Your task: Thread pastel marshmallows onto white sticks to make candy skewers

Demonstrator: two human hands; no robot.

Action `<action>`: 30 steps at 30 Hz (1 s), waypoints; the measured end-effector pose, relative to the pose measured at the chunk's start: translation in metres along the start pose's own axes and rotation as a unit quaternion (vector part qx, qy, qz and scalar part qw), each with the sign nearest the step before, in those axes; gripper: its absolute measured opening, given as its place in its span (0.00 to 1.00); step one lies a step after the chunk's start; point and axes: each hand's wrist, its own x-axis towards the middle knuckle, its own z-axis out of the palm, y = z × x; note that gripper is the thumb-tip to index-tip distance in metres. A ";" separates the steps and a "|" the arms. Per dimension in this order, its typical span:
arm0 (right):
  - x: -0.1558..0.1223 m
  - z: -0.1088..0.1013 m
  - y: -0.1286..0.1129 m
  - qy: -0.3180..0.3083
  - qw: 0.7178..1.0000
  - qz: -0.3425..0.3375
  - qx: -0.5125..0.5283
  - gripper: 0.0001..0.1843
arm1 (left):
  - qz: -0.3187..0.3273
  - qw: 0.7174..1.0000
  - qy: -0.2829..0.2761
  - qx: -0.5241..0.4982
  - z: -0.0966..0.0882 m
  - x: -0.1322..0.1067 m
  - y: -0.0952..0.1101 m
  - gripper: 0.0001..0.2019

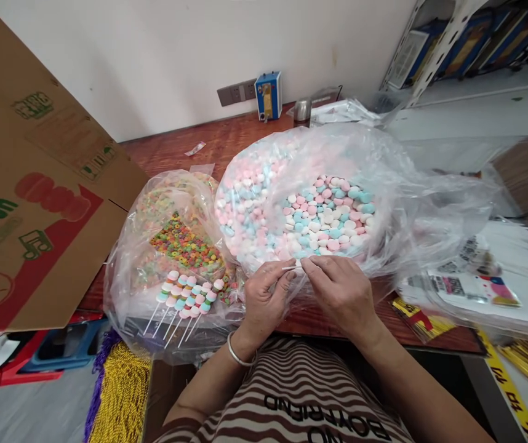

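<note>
My left hand (268, 295) pinches a thin white stick (289, 267), which points toward my right hand. My right hand (340, 288) has its fingers pressed together at the stick's far end; whatever lies between those fingertips is too small to make out. Just beyond both hands is a large open clear bag of pink, white and blue candy pieces (326, 215). To the left, several finished candy sticks (190, 295) lie side by side, threaded with pastel pieces and coloured rings. They rest on a clear bag holding small multicoloured ring pieces (185, 243).
A cardboard box (61, 154) stands tall at the left. On the right lie a plastic bag of white sticks (499, 264) and a yellow packet (421, 317). A blue device (268, 96) and a metal cup (302, 112) stand at the back of the brown table (162, 147).
</note>
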 end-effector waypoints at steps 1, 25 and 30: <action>-0.003 -0.002 0.000 0.005 1.000 0.005 0.009 0.14 | 0.013 1.000 -0.003 0.010 0.000 0.000 0.003 0.09; -0.037 -0.017 -0.003 0.042 0.994 0.048 0.088 0.22 | 0.081 0.995 -0.055 0.017 0.015 0.000 0.033 0.06; -0.042 -0.022 -0.011 0.097 0.982 0.129 0.102 0.20 | 0.027 0.999 -0.028 -0.025 0.014 0.000 0.032 0.05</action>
